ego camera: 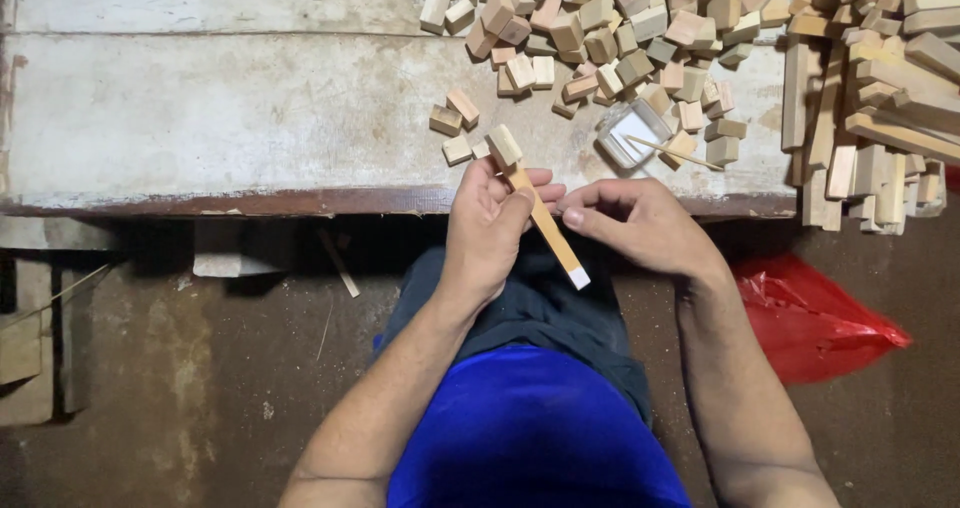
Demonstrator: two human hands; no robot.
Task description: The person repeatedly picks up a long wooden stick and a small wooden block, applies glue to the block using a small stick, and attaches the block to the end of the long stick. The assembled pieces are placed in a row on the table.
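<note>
My left hand [490, 223] grips a thin wooden stick [545, 223] with a white lower tip; a small wooden block [503, 145] sits at the stick's upper end, just above my fingers. My right hand [640, 223] is beside it, thumb and forefinger pinched together against the middle of the stick. Both hands hover at the near edge of a worn white workbench [200, 118], above my lap.
A heap of small wooden blocks [610, 28] covers the bench's far middle. Longer wooden sticks [880, 98] are stacked at the right. A small clear container [632, 133] with a thin stick across it sits behind my right hand. A red plastic bag [810, 318] lies on the floor.
</note>
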